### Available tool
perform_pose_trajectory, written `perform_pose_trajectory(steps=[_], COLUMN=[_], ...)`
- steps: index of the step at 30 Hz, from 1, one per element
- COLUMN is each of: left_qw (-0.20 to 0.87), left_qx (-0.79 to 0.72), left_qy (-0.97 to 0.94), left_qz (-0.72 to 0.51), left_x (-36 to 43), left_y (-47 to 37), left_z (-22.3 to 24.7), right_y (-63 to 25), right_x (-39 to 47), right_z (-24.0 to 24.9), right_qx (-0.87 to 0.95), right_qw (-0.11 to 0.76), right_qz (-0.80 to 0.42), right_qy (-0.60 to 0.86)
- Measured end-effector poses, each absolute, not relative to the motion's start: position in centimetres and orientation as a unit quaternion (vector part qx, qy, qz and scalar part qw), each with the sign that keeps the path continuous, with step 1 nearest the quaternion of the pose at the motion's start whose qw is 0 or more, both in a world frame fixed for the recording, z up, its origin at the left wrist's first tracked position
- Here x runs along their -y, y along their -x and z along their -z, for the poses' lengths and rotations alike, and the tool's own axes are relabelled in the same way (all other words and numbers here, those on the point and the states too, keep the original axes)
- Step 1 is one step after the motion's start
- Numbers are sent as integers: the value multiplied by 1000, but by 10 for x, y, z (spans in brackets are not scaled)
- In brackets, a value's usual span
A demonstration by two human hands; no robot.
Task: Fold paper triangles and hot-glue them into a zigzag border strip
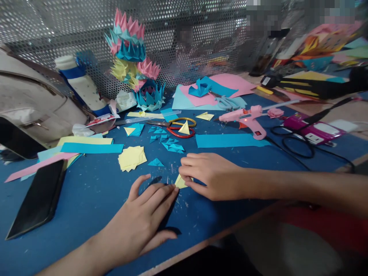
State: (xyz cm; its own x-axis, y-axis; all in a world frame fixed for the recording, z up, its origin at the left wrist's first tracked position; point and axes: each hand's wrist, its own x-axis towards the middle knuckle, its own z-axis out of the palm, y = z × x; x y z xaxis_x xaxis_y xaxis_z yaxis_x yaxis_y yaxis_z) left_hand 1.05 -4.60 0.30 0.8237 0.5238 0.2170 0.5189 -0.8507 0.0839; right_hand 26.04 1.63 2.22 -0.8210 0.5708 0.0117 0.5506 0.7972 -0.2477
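Observation:
A small yellow paper piece (181,181), folded to a point, lies on the blue table between my hands. My left hand (149,214) rests low with its fingers spread, fingertips touching the left corner of the paper. From the right, my right hand (209,174) presses on the same paper with curled fingers, covering its right part. Just beyond are a blue folded triangle (156,162), a stack of yellow squares (132,158) and several small blue folded pieces (172,145). Scissors (181,128) with a yellow folded piece (184,127) on them lie farther back.
A pink glue gun (250,119) with a black cord is at the right, near a blue strip (230,140). A dark phone (38,197) and paper strips (92,147) lie left. Folded paper flowers (129,50) and a bottle (83,84) stand behind.

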Motion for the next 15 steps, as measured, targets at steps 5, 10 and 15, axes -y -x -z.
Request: perform_pose_trajectory(steps=[5,10,15], left_qw=[14,-10,-21], left_qx=[-281,-261,-247], left_qy=[-953,-959,-964], left_qz=[-111,-106,-100], left_x=[46,45,44], left_y=[-11,-11,-11], left_z=[-4,-4,-4], right_y=[-260,-263,-276], right_x=[-16,-10,-3], right_z=[-22,-22,-20], right_qx=[950,973,978], right_qw=[72,115,113], right_qz=[-101,3,39], right_qy=[288,198,169])
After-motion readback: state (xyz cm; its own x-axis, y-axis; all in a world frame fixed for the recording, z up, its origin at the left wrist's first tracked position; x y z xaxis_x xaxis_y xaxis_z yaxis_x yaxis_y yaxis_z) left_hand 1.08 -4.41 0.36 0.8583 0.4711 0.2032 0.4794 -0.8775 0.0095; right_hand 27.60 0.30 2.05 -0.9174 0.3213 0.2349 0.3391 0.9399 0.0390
